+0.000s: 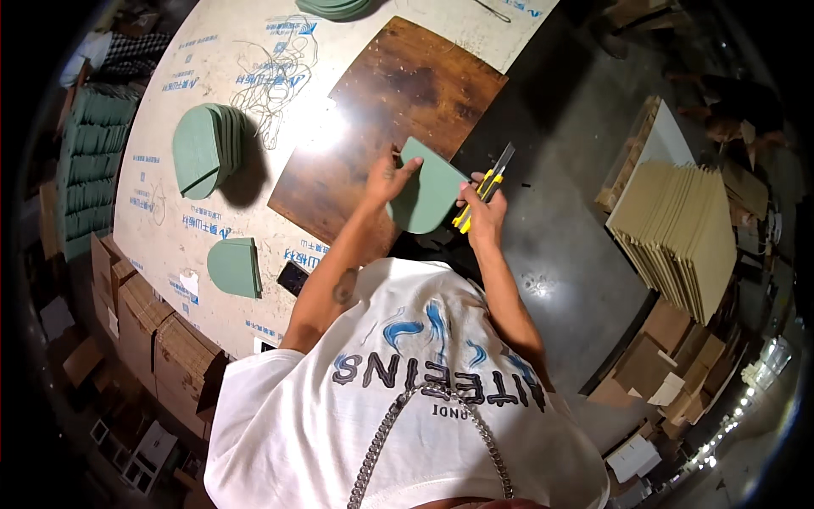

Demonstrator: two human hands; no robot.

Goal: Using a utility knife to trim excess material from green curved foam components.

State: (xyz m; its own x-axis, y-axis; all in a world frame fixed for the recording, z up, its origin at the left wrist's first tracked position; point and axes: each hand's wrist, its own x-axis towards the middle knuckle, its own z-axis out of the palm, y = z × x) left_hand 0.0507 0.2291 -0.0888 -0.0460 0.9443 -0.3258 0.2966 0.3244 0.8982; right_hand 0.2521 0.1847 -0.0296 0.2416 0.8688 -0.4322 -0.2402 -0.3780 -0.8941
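My left hand [389, 176] grips a sage-green panel [428, 191], rounded at one end, with the thumb on its face. The panel is held up over the near edge of a dark wooden board [394, 89]. In my right hand [483, 209] is a yellow and black utility knife [491, 183], its blade out and pointing away from me. The right thumb and fingers sit close to the panel's right edge; whether they touch it I cannot tell. Left of the board stand a tall stack of similar green panels [197, 151] and a smaller stack [231, 267].
A loose tangle of string [270, 81] lies on the printed white tabletop [182, 229]. Near its front edge is a dark phone [292, 276]. More green panels [332, 7] sit at the far edge. Stacked tan boards [674, 237] and cardboard [657, 356] stand to the right, folded cartons [157, 327] to the left.
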